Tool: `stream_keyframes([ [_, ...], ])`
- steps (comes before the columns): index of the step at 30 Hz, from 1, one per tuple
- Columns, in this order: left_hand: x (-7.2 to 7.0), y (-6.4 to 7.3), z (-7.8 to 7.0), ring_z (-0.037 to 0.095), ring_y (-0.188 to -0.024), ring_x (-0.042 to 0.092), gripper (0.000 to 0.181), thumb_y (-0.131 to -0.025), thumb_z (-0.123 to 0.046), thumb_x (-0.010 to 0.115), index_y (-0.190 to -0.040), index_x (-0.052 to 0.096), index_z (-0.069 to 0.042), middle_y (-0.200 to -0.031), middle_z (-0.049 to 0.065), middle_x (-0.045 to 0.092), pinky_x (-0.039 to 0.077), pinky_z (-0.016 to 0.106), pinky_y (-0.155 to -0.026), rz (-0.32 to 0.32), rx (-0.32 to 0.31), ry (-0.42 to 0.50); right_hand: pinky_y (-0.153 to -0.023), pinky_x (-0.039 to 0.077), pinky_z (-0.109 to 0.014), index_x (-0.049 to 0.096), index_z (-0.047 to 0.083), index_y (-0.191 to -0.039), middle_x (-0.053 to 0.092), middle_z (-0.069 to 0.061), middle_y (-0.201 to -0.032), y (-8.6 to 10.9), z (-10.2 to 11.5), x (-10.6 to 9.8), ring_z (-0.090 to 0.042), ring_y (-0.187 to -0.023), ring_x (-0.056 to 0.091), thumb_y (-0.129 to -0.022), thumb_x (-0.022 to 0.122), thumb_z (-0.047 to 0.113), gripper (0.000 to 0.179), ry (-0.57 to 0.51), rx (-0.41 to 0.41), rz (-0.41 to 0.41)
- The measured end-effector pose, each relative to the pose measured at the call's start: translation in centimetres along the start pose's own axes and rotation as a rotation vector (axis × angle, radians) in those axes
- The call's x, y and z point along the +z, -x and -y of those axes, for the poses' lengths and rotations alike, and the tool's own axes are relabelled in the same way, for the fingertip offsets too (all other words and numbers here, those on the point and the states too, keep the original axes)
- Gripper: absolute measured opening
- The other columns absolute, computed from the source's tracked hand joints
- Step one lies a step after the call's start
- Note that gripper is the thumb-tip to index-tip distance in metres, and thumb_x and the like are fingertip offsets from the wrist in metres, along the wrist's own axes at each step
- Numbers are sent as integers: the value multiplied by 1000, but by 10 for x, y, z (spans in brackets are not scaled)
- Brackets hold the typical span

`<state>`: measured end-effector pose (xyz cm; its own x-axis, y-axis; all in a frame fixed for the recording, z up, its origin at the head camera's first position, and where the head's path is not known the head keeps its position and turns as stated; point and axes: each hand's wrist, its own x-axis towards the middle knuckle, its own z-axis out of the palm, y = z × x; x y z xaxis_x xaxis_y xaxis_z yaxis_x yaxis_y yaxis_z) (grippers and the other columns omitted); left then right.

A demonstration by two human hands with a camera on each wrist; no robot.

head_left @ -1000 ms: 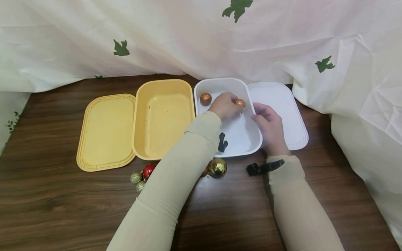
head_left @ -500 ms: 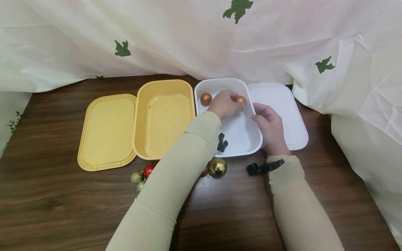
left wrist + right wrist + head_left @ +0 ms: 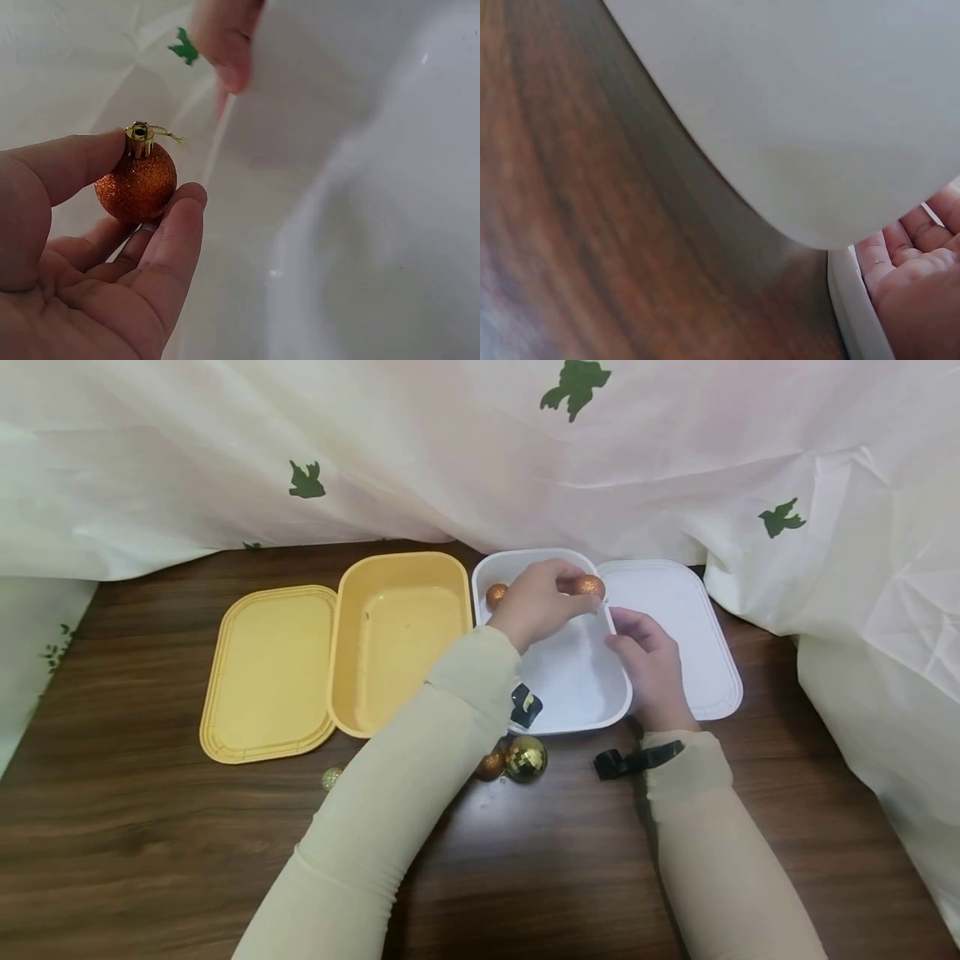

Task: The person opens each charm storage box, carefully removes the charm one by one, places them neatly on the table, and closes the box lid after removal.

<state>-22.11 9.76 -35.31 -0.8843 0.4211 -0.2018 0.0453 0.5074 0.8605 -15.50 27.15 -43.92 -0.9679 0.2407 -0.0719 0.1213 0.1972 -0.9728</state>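
My left hand (image 3: 542, 603) pinches an orange glitter Christmas bauble (image 3: 588, 587) over the far right part of the white container (image 3: 585, 681). In the left wrist view the bauble (image 3: 136, 184) shows its gold cap and thin string loop, the thumb at the cap and the fingers beneath. My right hand (image 3: 652, 670) grips the container's right rim, its thumb at the edge and its fingers along the outer wall. A second orange bauble (image 3: 497, 595) lies in the container's far left corner, partly covered by the left hand.
A white lid (image 3: 678, 635) lies right of the container. Left of it stand a yellow container (image 3: 397, 652) and its yellow lid (image 3: 270, 677). In front are a gold mirrored bauble (image 3: 527, 758), a brown-orange bauble (image 3: 491, 765) and a pale gold one (image 3: 331, 777), partly behind the left sleeve.
My left hand has lifted the orange bauble from inside the white container to about rim height, slightly farther and to the right. The right hand keeps its hold on the rim.
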Motion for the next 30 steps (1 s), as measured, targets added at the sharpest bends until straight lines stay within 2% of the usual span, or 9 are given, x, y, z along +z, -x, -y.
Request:
stream_keyframes([
  [8,-11,33,-12,5,-112,57,37,-94,-35,72,-125,63,-17,-115,-10,64,49,22,-90,5,82,41,-100,50,-30,61,11,-135,60,-6,-137,2,2,0,-18,-125,54,-100,57,21,37,13,33,10],
  [11,-16,50,-16,2,-106,61,35,-93,-33,73,-123,63,-18,-114,-11,64,50,21,-89,16,106,52,-94,52,-26,62,11,-133,61,-5,-133,2,2,0,-17,-120,56,-99,58,21,35,-13,42,12],
  [15,-19,75,-17,5,-101,65,38,-93,-28,74,-127,62,-15,-118,-9,65,51,18,-90,40,151,54,-84,54,-23,64,13,-130,64,-6,-128,2,2,-1,-19,-114,59,-97,60,20,34,-42,41,6],
  [20,-20,104,-7,6,-104,64,43,-91,-25,77,-131,63,-15,-120,-7,67,53,19,-88,32,181,13,-87,54,-24,63,11,-131,63,-9,-131,4,3,0,-21,-119,58,-97,58,17,35,-47,37,10],
  [26,-25,138,13,6,-101,66,38,-88,-18,80,-123,65,-14,-114,-6,69,55,21,-88,-22,204,28,-95,50,-32,62,10,-134,61,-10,-135,5,5,1,-22,-122,56,-98,58,16,37,-30,53,-6],
  [30,-28,160,26,8,-98,68,36,-87,-13,81,-121,67,-12,-111,-3,70,55,21,-88,-62,250,-10,-97,49,-34,63,11,-133,61,-9,-134,5,6,2,-20,-122,56,-97,58,15,36,-30,59,-16],
])
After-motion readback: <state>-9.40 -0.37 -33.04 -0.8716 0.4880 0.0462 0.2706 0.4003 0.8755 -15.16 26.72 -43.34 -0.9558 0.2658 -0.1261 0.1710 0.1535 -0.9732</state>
